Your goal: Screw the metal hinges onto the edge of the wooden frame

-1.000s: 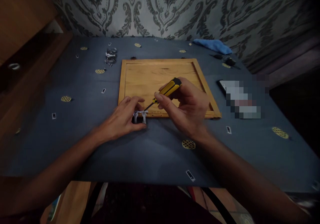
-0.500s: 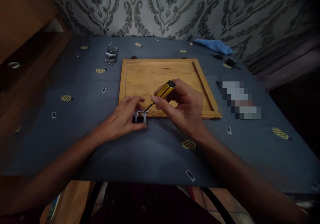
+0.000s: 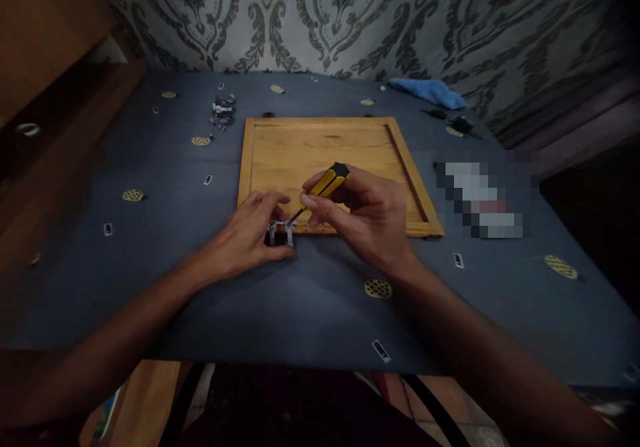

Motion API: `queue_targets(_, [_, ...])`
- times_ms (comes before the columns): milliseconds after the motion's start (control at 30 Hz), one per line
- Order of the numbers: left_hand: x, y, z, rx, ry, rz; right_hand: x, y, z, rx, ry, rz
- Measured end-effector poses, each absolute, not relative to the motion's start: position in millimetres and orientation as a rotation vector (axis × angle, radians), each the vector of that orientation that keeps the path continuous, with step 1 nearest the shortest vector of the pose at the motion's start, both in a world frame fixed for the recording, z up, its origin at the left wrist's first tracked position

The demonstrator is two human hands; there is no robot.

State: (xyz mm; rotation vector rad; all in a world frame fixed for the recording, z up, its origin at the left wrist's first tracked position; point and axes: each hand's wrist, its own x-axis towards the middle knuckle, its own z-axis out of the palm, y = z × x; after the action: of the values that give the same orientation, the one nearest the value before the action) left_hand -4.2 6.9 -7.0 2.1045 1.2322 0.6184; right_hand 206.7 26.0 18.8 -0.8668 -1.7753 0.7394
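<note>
A square wooden panel [image 3: 320,147] with a raised frame lies flat on the dark blue tablecloth [image 3: 165,280]. At its near edge sits a small metal hinge [image 3: 280,232]. My left hand [image 3: 247,234] pinches that hinge and holds it against the panel's edge. My right hand [image 3: 365,217] is closed round a yellow and black screwdriver [image 3: 327,182], whose dark tip points down-left onto the top of the hinge.
More metal hardware and screws [image 3: 223,110] lie at the back left of the cloth. A blue rag [image 3: 425,90] and a dark tool [image 3: 457,122] sit at the back right. A blurred-out flat object [image 3: 480,197] lies right of the panel. Patterned wallpaper rises behind.
My right hand has turned and lowered the screwdriver handle slightly toward the left. The left hand and hinge have stayed put.
</note>
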Motion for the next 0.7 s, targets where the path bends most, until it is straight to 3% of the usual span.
queue_targets(200, [-4,7,-7,2.106,1.248,0.620,203,20,13,-0.902,-1.760,0.584])
queue_targets(400, [-5,8,-10,2.091,1.235,0.625,202,19,24,-0.825,-1.494,0.607])
queue_targets(700, [-5,7,-9,2.092,1.274,0.607,202,22,16,-0.920,-1.638,0.653])
